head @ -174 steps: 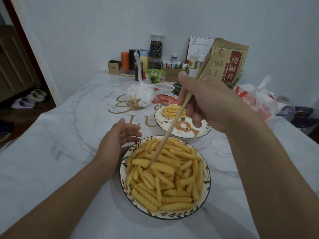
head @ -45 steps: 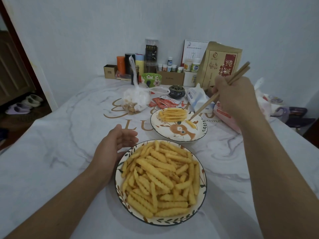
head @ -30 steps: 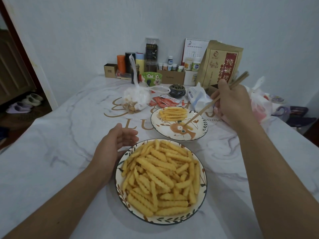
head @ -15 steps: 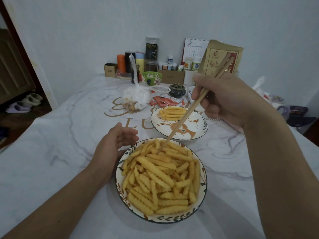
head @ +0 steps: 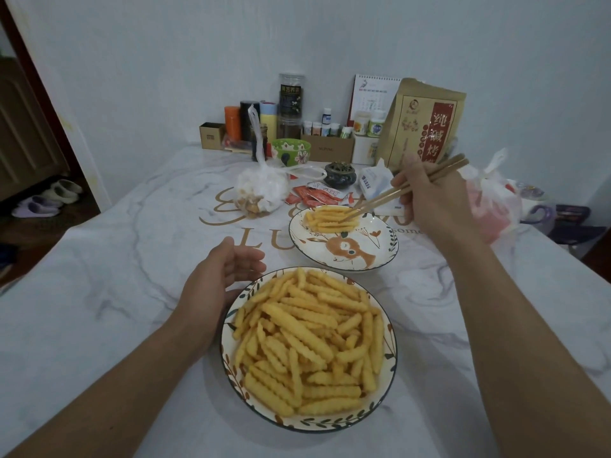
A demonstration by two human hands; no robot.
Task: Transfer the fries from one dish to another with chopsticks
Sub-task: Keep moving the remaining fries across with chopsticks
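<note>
The right hand point(head: 433, 196) gripped chopsticks point(head: 401, 190), tips on fries point(head: 330, 218) in the far plate point(head: 380, 256); the left hand point(head: 215, 285), fingers relaxed, touched the full near plate's point(head: 391, 375) rim, marble table point(head: 99, 309) bare leftward

At the lower centre of the frame a large bowl point(head: 390, 358) heaped with crinkle fries point(head: 307, 342) sits on a pale marbled surface point(head: 99, 309). The left hand point(head: 215, 285) rests against the bowl's left rim, fingers loosely bent. Above it, right of centre, a smaller plate point(head: 344, 246) with a deer drawing carries a little heap of fries point(head: 327, 218) on its far side. The right hand point(head: 429, 196) grips the chopsticks point(head: 406, 190), whose tips sit in that little heap. Jars, bottles, a brown bag point(head: 423, 123) and plastic bags line the top of the frame.
</note>
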